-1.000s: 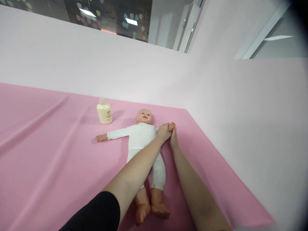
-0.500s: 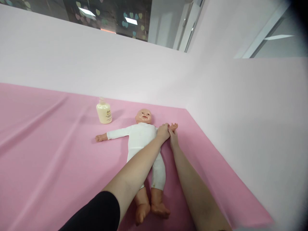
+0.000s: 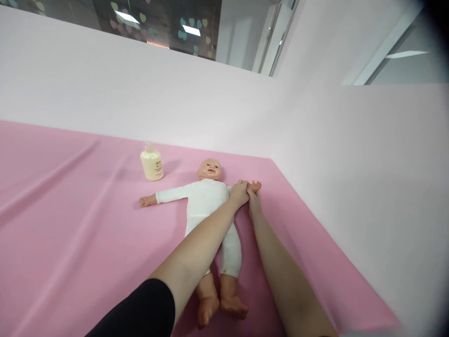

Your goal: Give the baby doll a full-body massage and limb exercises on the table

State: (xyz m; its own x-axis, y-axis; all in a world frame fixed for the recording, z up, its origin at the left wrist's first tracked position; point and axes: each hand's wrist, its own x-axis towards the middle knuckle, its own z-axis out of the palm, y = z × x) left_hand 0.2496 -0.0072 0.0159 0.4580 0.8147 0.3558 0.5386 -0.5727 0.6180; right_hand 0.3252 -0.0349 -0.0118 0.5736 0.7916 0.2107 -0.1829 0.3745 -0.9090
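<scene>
A baby doll [image 3: 205,199] in a white cloth body lies on its back, with its head toward the far wall and its bare feet toward me. My left hand [image 3: 240,193] is wrapped around the doll's arm on the right side, below the shoulder. Close beside it, my right hand [image 3: 254,202] grips the same arm near the wrist. The doll's small hand [image 3: 255,186] sticks out past my fingers. My hands hide most of that arm, and my left forearm crosses the doll's belly and leg. The doll's other arm [image 3: 171,194] stretches out to the left.
A cream-coloured pump bottle [image 3: 152,164] stands left of the doll's head. Everything rests on a pink padded sheet [image 3: 87,243] with some creases. White walls [image 3: 140,98] rise behind and to the right, with windows above.
Both my hands and the doll's held hand have shifted very slightly to the right. The doll's body and the bottle have stayed in place.
</scene>
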